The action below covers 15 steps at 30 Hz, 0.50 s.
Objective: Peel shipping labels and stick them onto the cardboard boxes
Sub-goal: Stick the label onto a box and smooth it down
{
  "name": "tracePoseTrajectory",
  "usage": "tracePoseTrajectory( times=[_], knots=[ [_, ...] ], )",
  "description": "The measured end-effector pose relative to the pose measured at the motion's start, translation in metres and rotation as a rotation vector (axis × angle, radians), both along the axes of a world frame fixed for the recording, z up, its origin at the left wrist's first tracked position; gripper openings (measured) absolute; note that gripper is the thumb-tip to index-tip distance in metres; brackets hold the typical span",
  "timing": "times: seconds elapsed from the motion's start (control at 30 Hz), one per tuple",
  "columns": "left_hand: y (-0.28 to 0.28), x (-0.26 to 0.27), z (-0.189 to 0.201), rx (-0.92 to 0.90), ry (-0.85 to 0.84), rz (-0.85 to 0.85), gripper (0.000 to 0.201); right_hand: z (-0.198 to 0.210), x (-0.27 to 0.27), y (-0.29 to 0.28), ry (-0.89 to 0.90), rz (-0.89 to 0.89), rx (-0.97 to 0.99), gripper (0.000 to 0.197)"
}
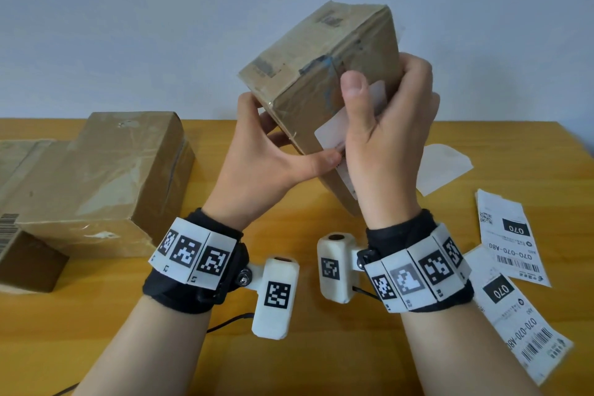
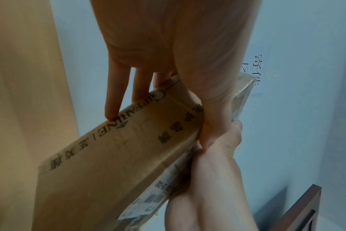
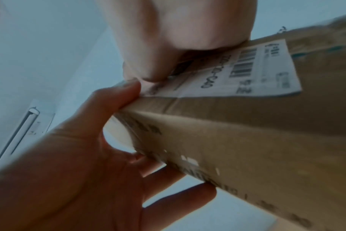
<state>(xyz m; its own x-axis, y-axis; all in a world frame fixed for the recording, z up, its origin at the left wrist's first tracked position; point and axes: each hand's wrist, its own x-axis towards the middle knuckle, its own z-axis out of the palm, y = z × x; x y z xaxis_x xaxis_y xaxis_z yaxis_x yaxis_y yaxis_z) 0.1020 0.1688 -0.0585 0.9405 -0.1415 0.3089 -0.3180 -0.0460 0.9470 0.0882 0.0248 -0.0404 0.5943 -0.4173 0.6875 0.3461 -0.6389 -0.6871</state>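
A brown cardboard box (image 1: 321,52) is held tilted in the air above the table, between both hands. My left hand (image 1: 273,151) pinches its lower left corner, thumb on the near face and straight fingers behind. My right hand (image 1: 385,125) grips the right side, thumb raised over a white shipping label (image 1: 332,130) that lies on the near face. In the right wrist view the label (image 3: 247,75) shows a barcode and lies flat on the box (image 3: 247,140); part of it is hidden under my hand. The left wrist view shows printed lettering on the box (image 2: 109,156).
A larger taped cardboard box (image 1: 106,177) sits on the wooden table (image 1: 289,363) at the left, with another barcoded box (image 1: 19,251) beside it. Two loose labels (image 1: 508,235) (image 1: 520,321) and a blank backing sheet (image 1: 446,167) lie at the right.
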Motion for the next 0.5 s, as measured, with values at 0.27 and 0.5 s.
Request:
tracePoseTrajectory(
  times=[0.27, 0.5],
  knots=[
    [0.001, -0.001, 0.002, 0.069, -0.033, -0.051, 0.099, 0.0, 0.005, -0.012, -0.102, 0.02, 0.063, 0.081],
    [0.007, 0.0, 0.004, 0.107, -0.039, -0.073, 0.101, 0.002, 0.007, -0.017, -0.101, 0.043, 0.158, 0.045]
  ],
)
